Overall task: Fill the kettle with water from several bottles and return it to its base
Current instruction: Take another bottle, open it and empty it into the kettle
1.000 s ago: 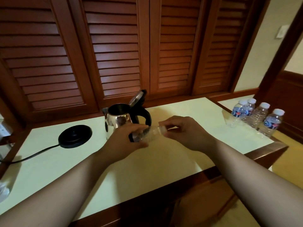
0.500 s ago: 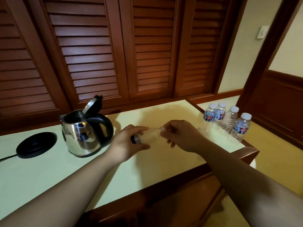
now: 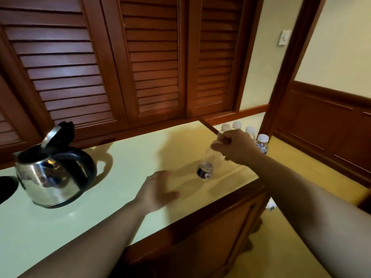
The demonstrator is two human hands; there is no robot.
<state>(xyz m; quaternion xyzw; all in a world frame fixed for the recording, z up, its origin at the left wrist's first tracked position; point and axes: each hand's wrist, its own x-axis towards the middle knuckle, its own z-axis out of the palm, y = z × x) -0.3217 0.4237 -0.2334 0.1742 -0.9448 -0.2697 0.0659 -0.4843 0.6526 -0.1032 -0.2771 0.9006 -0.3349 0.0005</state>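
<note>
A steel kettle (image 3: 50, 177) with a black handle stands on the pale counter at the left, its lid tipped open. Its round black base (image 3: 6, 187) shows only as a sliver at the left edge. My right hand (image 3: 234, 147) grips a clear, empty-looking plastic bottle (image 3: 206, 167) by its top, the bottle hanging tilted over the counter's right part. My left hand (image 3: 156, 189) hovers over the counter with fingers apart, holding nothing. Several capped water bottles (image 3: 263, 143) stand at the counter's far right corner, partly hidden behind my right hand.
The counter (image 3: 130, 157) has a wooden front edge and ends at the right near a wooden door frame (image 3: 287, 77). Louvred wooden doors (image 3: 150, 57) rise directly behind it. A small white object (image 3: 271, 205) lies on the yellow floor below the right end.
My left hand has let go of the bottle and now hovers open. My right hand has carried the bottle to the right toward the standing bottles. The view has swung right.
</note>
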